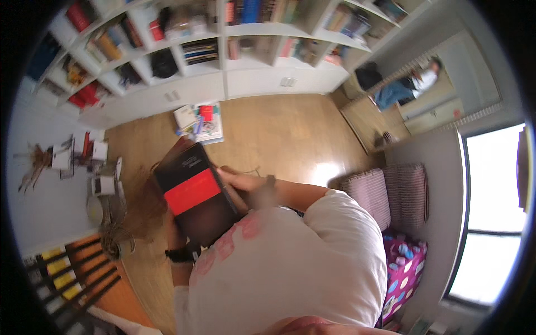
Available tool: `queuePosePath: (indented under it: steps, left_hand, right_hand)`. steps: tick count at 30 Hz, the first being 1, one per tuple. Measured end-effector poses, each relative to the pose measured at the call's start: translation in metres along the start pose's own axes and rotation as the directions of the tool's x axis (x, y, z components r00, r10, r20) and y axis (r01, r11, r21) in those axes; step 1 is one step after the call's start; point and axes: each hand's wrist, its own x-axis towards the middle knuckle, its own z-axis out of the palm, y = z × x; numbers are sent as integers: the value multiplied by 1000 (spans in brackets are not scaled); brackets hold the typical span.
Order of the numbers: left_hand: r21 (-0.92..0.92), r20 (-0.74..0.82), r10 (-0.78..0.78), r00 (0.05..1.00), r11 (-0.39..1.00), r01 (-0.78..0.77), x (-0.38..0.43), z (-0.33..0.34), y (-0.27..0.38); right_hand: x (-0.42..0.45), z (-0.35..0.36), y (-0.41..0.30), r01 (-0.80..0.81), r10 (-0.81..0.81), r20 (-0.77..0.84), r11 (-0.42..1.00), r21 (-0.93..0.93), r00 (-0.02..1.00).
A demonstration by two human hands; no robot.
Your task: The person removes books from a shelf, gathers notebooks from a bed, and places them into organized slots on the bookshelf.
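A black book with a broad red band (192,191) across its cover is held in front of my chest, tilted, with small print near its far end. My left hand (175,230) supports its left edge from below; most of the fingers are hidden behind the cover. Along the right edge, my right hand (240,182) grips the book, thumb side towards the far end. A brownish-red thing (179,147) shows past the book's far left corner, too blurred to name. A dark wristband (184,254) is on my left wrist.
Books and a notebook (211,130) lie on the wooden floor (272,125) before a white bookshelf (251,81). A wall mirror (456,83) reflects a person. Striped cushions (368,197) sit at right. A potted plant (121,245) and dark slats (79,268) are at left.
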Motion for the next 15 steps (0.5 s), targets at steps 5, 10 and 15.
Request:
queuePosePath:
  steps: [5, 10, 15]
  left_hand:
    - [164, -202, -130, 971, 973, 165, 142, -64, 106]
    - [70, -307, -75, 949, 992, 102, 251, -135, 202]
    - [-52, -329, -14, 944, 999, -3, 326, -195, 322]
  right_hand:
    - [172, 4, -50, -61, 50, -133, 995, -80, 990]
    - [353, -6, -94, -126, 104, -111, 971, -203, 988]
    - [519, 10, -127, -179, 161, -83, 936, -303, 983]
